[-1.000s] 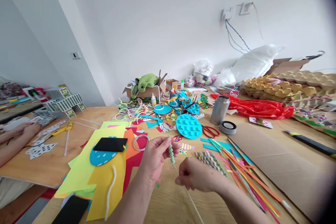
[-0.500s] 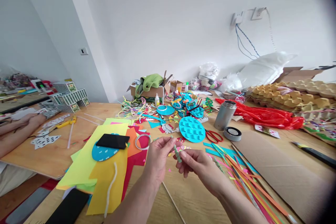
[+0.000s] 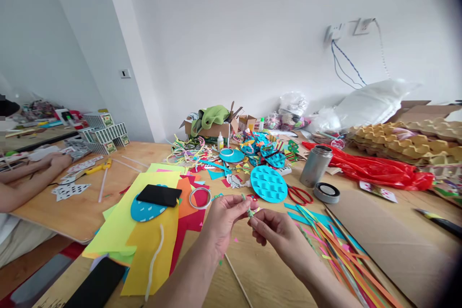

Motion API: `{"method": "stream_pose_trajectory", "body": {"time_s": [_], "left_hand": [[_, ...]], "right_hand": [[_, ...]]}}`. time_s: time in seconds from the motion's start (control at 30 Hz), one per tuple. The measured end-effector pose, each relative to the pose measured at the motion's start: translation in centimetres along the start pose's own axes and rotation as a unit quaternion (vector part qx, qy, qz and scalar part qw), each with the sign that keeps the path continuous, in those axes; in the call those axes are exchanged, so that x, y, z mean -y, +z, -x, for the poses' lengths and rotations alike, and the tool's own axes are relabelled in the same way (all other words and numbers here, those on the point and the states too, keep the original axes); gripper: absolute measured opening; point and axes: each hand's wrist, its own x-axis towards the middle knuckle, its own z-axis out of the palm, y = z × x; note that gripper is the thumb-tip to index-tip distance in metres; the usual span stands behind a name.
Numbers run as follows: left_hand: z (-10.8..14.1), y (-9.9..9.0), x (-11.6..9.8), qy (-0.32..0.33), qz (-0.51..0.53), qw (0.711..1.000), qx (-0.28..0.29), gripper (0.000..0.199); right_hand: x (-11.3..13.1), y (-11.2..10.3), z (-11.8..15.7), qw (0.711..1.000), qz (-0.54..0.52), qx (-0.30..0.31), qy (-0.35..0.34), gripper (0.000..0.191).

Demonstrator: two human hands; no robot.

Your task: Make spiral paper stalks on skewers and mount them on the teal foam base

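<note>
Between my two hands is a pale green, bumpy twisted strip, only a short piece of it showing. My left hand pinches its upper end with thumb and fingers. Just to the right and lower, my right hand grips the lower end between thumb and forefinger. A green length shows past the right hand's far side; whether it belongs to the same strip I cannot tell. Below the hands a thin wooden stick lies on the table. Beyond them is a round blue piece with raised squares.
Red-handled scissors, a steel flask and its lid stand right of centre. Coloured paper strips and cardboard lie at right. Yellow paper and a black phone are left. Another person's arms rest far left.
My hands have come slightly closer together, and less of the green strip shows between them. The whole view has shifted a little, so things appear further right and lower.
</note>
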Motion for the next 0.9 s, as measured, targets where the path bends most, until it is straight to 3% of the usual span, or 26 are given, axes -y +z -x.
{"method": "stream_pose_trajectory", "body": {"time_s": [0.43,0.9], "left_hand": [[-0.08,-0.08,-0.09,0.038,-0.083,0.996,-0.023,0.032],[0.02,-0.02,-0.76,0.026,-0.081,0.994,-0.062,0.031]], "right_hand": [[-0.07,0.16,0.04,0.999,0.044,0.004,-0.01,0.041],[-0.19,0.33,0.15,0.996,0.088,0.033,-0.007,0.035]]}}
